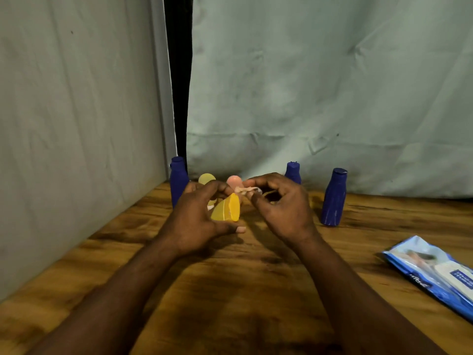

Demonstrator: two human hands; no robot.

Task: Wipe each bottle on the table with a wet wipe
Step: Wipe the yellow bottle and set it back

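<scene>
Two hands over the table (pixel 230 290) centre | left hand (pixel 197 216) curled round yellow bottle (pixel 227 208), tilted, base toward camera | right hand (pixel 281 203) pinches crumpled wet wipe (pixel 245 190) just above the bottle | blue bottle (pixel 334 198) upright near far edge | wipe pack (pixel 435 272) at right edge

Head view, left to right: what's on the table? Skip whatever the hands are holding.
left blue bottle → pale yellow bottle → pink bottle → rear blue bottle → right blue bottle → wipes pack
</scene>
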